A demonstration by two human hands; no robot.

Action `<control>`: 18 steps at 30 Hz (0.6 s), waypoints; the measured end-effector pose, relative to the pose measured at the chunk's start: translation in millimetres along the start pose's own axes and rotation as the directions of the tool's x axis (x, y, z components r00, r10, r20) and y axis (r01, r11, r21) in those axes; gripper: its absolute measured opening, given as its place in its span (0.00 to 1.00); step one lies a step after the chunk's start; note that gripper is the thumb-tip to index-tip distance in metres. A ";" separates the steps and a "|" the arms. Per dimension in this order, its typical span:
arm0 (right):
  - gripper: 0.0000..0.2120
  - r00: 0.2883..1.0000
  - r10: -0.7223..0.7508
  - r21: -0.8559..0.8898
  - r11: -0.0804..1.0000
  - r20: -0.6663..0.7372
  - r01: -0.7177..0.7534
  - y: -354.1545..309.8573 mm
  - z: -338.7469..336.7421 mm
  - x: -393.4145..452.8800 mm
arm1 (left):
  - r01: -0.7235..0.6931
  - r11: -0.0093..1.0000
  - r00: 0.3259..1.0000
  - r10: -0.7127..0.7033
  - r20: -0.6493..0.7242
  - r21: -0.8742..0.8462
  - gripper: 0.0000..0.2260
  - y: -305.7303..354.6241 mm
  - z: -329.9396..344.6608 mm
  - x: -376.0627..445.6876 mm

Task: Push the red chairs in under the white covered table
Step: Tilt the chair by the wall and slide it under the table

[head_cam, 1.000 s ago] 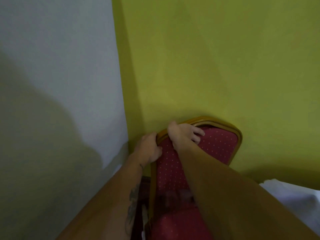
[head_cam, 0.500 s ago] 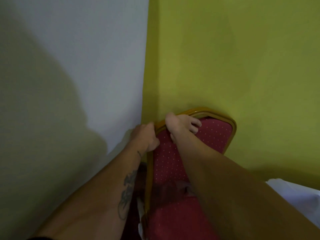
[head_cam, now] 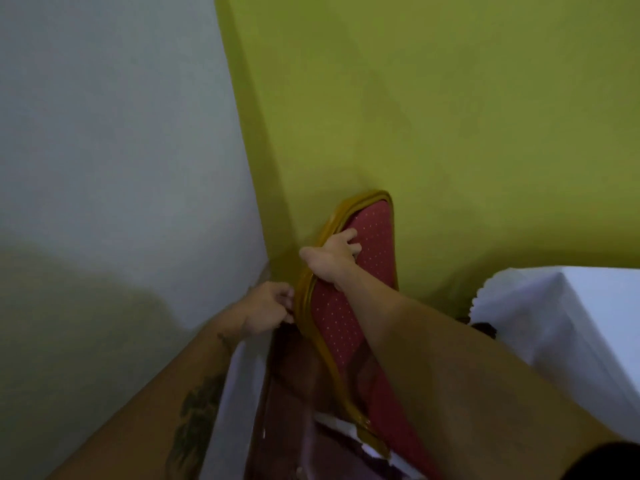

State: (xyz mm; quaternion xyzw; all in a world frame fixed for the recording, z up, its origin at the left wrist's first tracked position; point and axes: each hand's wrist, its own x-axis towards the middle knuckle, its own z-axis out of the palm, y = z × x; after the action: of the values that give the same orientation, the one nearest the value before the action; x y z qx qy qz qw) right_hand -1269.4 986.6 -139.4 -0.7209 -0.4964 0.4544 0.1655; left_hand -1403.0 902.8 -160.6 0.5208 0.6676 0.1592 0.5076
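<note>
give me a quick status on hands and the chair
Right hand clamped over red chair backrest top. Left hand at its gold frame edge. White covered table off right; walls close behind.

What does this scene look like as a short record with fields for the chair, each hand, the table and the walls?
chair: red dotted chair with a golden frame, standing in the room corner
right hand: right hand gripping the top edge of the chair back
left hand: left hand at the outer side of the frame, fingers curled
table: table under a white cover, to the right of the chair
walls: grey wall on the left, green wall behind
</note>
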 end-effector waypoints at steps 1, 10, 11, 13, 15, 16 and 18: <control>0.59 1.000 -0.013 -0.014 1.000 0.015 0.014 7.8 -5.8 -9.0 | 0.018 1.000 0.999 -0.017 0.038 -0.018 0.16 0.7 0.2 -5.3; 0.53 1.000 0.000 -0.001 1.000 0.018 0.000 58.7 -12.6 -79.5 | -0.096 0.995 0.987 0.100 -0.126 0.035 0.08 90.7 -14.8 7.8; 0.54 1.000 0.014 0.000 1.000 0.027 -0.014 58.6 -11.6 -80.4 | -0.125 0.991 0.987 0.129 -0.096 0.046 0.13 106.0 -6.3 12.2; 0.56 0.997 0.054 -0.003 0.999 0.055 -0.054 56.1 -10.9 -82.2 | -0.150 0.982 0.987 0.156 -0.046 0.116 0.17 128.3 13.2 20.0; 0.57 0.992 0.103 -0.013 0.995 0.078 -0.102 56.2 -8.6 -82.9 | -0.145 0.954 0.988 0.156 -0.019 0.262 0.13 139.2 28.8 24.1; 0.59 0.989 0.123 -0.023 0.992 0.082 -0.122 57.5 -6.0 -83.6 | -0.134 0.936 0.988 0.152 -0.031 0.325 0.12 142.0 32.8 25.3; 0.61 0.984 0.156 -0.031 0.988 0.083 -0.154 63.9 -2.5 -89.9 | -0.111 0.944 0.992 0.126 -0.028 0.312 0.11 140.7 36.3 28.0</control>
State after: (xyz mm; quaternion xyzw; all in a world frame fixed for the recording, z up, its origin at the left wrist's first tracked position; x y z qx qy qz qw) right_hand -1239.7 880.4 -138.1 -0.7393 -0.4510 0.4900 0.0993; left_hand -1295.6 972.5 -86.3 0.6292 0.6638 0.0951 0.3930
